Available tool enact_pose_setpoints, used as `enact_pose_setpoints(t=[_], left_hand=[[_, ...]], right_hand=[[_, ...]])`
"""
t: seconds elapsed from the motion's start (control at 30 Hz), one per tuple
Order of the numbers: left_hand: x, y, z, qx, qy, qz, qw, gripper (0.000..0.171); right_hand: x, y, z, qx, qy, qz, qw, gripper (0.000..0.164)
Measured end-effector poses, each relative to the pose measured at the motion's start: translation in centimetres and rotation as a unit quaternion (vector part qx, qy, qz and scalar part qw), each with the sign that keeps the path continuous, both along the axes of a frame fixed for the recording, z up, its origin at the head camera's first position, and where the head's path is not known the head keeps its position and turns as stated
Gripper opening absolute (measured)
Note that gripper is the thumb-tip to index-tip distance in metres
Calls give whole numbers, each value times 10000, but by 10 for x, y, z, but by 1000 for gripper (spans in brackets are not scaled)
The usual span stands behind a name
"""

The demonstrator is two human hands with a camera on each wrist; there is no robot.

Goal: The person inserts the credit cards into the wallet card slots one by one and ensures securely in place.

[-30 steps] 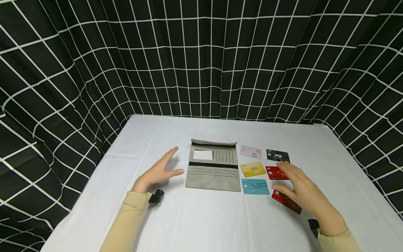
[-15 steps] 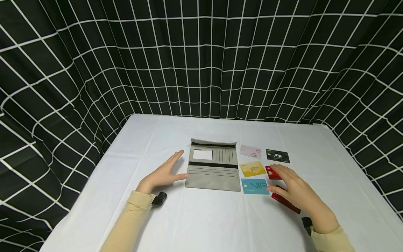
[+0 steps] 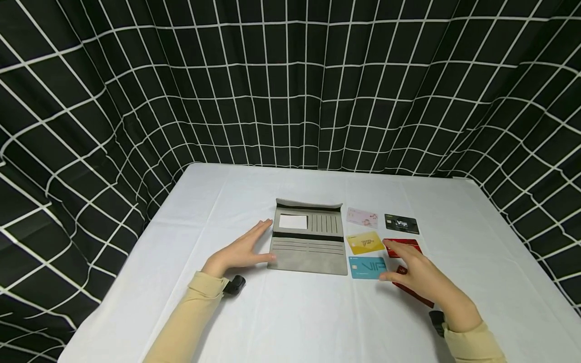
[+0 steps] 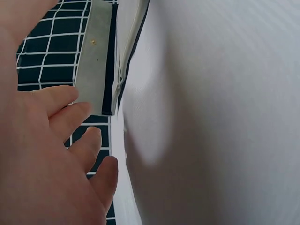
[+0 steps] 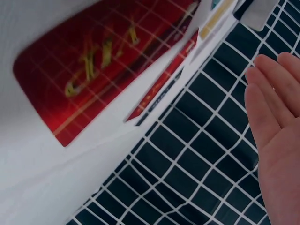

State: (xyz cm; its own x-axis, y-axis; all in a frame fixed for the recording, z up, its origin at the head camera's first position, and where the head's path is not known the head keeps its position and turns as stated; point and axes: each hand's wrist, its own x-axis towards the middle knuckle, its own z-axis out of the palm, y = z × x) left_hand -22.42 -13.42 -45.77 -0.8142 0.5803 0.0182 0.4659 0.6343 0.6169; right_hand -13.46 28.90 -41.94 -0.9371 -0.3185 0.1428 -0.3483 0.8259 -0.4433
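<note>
- Two hands over a white-covered desk [image 3: 290, 322]: we see a gray wallet [image 3: 309, 247] unfolded flat near the middle, its far flap tilted up, a white insert [image 3: 292, 222] in its upper half.
- The left hand [image 3: 240, 252] is spread at the wallet's left edge, fingers extended and thumb apart, pinching nothing; we cannot tell whether the thumb touches the edge.
- The right hand [image 3: 422, 277] reaches over the two red cards, holding neither: fingers straight and close together in the wrist view, thumb held away. The thumb tip is near the blue card [image 3: 365, 267]; contact is unclear.
- Right of the wallet we count six cards: pink [image 3: 362, 218] and black [image 3: 401, 224] farthest away, yellow [image 3: 364, 243] and one red card [image 3: 410, 243] between, blue and a slanted red card [image 5: 101, 65] nearest.
- We judge the wallet light and soft, apt to flex at its fold; the side edges look the best hold.
- The cards look thin, stiff and slick, likely to slide when pushed. We would lift a corner with a fingertip, then pinch opposite edges.
</note>
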Motion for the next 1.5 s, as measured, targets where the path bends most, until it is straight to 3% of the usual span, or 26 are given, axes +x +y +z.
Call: enact_pose_setpoints(t=[0.3,0.93,1.5], left_hand=[[0,2,0,-100,-144,-98,9998,98],[-2,6,-2,-512,-233,-160,9983,97],[-3,5,-5,-616,-120,-327,9975,99]], right_hand=[[-2,-1,-10,-47,-177,41,9998,89],[-7,-3,-13,5,-592,105,9982,93],[-10,-3,-16,-102,-627,226,9977,73]])
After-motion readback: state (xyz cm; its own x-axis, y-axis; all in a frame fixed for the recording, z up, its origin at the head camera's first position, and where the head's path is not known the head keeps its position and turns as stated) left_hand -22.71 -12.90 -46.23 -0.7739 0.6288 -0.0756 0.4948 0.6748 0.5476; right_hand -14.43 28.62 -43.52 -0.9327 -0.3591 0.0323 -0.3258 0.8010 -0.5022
